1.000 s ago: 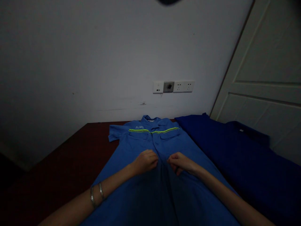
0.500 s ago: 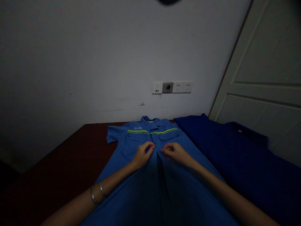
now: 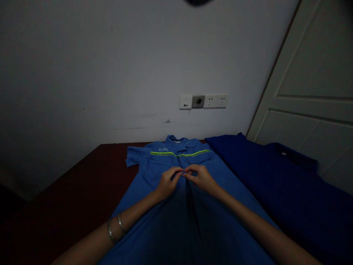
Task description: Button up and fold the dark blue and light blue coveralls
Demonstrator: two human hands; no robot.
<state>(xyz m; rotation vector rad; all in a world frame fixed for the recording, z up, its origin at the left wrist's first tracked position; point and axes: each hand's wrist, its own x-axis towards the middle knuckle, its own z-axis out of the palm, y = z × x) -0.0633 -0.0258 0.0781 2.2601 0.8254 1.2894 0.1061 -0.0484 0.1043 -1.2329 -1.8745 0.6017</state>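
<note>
A light blue short-sleeved work shirt (image 3: 154, 206) with a yellow-green reflective stripe across the chest lies flat on a dark red table (image 3: 79, 191), collar toward the wall. My left hand (image 3: 167, 181) and my right hand (image 3: 200, 177) meet at the shirt's front placket just below the chest pockets. Both pinch the edges of the opening, fingertips touching. Two bangles circle my left wrist.
A darker blue garment (image 3: 278, 176) is spread on the table to the right of the shirt. A row of wall sockets (image 3: 203, 101) sits above the table's far edge. A white panelled door (image 3: 311, 92) stands at the right.
Both hands have moved up the shirt front toward the collar and come together, from apart at mid-placket to touching below the pockets.
</note>
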